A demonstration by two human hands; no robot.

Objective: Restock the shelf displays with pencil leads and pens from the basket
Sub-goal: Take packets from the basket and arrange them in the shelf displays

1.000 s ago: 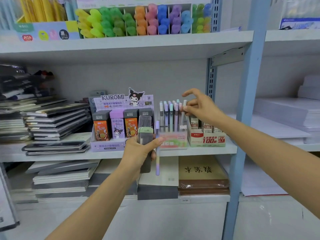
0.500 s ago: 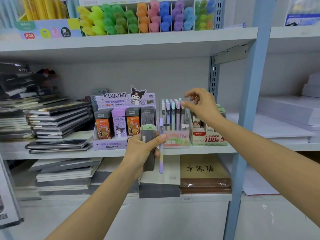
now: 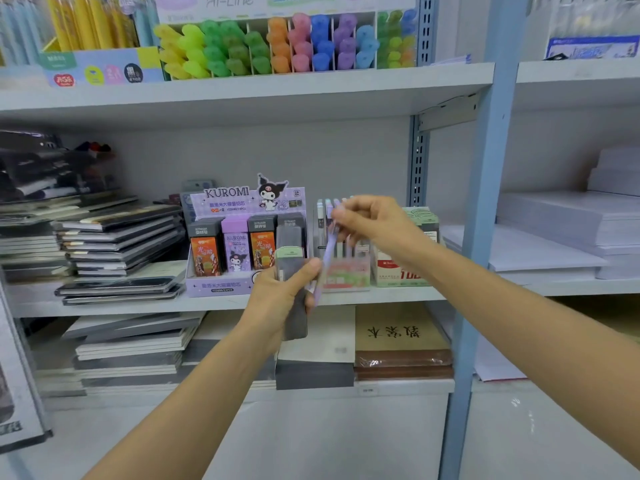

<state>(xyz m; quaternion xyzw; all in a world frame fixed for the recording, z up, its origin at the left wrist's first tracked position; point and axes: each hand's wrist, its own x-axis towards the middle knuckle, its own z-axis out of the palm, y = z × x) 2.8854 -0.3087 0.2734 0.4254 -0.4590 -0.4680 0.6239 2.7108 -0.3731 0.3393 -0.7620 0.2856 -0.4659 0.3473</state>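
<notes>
Lead cases (image 3: 290,258) are gripped as stock in the left hand (image 3: 277,296), while the purple pen (image 3: 328,252) is pinched by the right hand (image 3: 375,225), seemingly for slotting into the pen display (image 3: 346,277).

- My left hand (image 3: 280,292) is bare, and the left forearm (image 3: 180,410) is uncovered down to the bottom edge.
- My right hand (image 3: 377,226) is bare too, the right forearm (image 3: 519,313) uncovered.
- Fingers are blurred.

Dark flat notebooks (image 3: 117,237) lie stacked at the left of the grey metal shelf board (image 3: 138,308). A brown plastic-wrapped book (image 3: 398,336) lies on the shelf below, and white paper reams (image 3: 547,233) sit beyond the pale blue upright post (image 3: 488,202).
</notes>
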